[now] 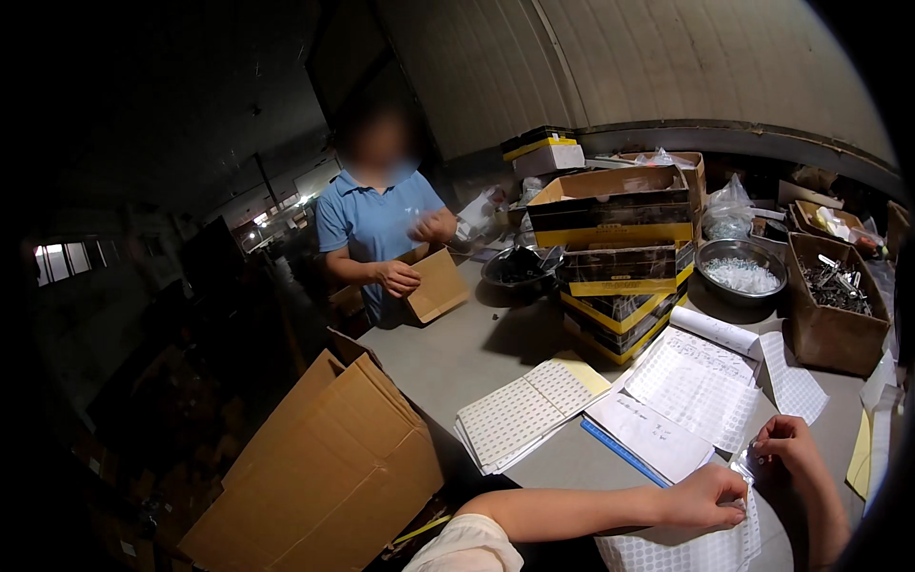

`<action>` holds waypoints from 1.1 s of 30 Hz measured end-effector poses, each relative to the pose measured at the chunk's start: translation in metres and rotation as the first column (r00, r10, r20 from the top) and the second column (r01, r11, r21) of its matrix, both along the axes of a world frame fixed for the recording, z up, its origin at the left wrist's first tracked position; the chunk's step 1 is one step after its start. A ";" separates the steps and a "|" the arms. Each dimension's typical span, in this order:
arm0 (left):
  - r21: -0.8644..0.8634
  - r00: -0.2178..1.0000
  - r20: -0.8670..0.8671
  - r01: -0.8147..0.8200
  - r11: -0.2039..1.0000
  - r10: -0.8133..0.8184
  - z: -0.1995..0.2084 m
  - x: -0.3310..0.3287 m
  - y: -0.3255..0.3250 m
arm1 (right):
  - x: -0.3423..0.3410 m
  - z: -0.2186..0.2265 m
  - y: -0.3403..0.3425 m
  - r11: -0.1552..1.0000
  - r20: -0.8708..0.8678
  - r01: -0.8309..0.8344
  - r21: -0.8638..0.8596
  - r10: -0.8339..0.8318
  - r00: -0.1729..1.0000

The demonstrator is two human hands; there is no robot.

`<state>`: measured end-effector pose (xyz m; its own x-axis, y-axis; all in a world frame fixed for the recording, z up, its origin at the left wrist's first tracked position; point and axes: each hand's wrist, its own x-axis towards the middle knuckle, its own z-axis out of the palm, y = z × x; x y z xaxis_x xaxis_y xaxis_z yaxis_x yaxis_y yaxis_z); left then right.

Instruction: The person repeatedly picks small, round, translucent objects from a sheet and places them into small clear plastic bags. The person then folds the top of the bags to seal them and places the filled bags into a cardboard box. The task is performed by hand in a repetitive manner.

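Observation:
Close together at the lower right, my left hand and my right hand are both closed, with fingertips pinched on a small shiny packet that looks like clear plastic. Its contents are too small to make out. Under my left hand lies a white sheet of small round stickers. Just beyond it, a handwritten pad rests over a blue-edged board. More sheets of round stickers are spread beside the pad.
Stacked black-and-yellow boxes stand mid-table. A metal bowl of white pieces and a carton of metal parts sit right. Label sheets lie left, near a large carton. Across the table, a person holds a cardboard box.

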<state>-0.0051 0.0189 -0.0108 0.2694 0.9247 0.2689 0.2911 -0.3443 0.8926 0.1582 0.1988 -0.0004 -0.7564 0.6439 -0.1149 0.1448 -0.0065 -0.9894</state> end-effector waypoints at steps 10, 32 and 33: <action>0.019 1.000 0.000 0.006 1.000 -0.006 0.000 0.002 -0.001 | 0.001 0.003 -0.002 1.000 0.003 -0.014 0.010 0.014 1.000; 0.034 0.999 0.039 -0.031 0.999 0.030 -0.001 0.006 -0.002 | 0.001 -0.004 0.001 1.000 -0.010 -0.006 0.018 0.007 1.000; 0.038 1.000 0.018 -0.015 0.999 0.014 -0.001 0.005 -0.002 | 0.001 -0.005 0.002 1.000 -0.009 -0.007 0.023 0.008 1.000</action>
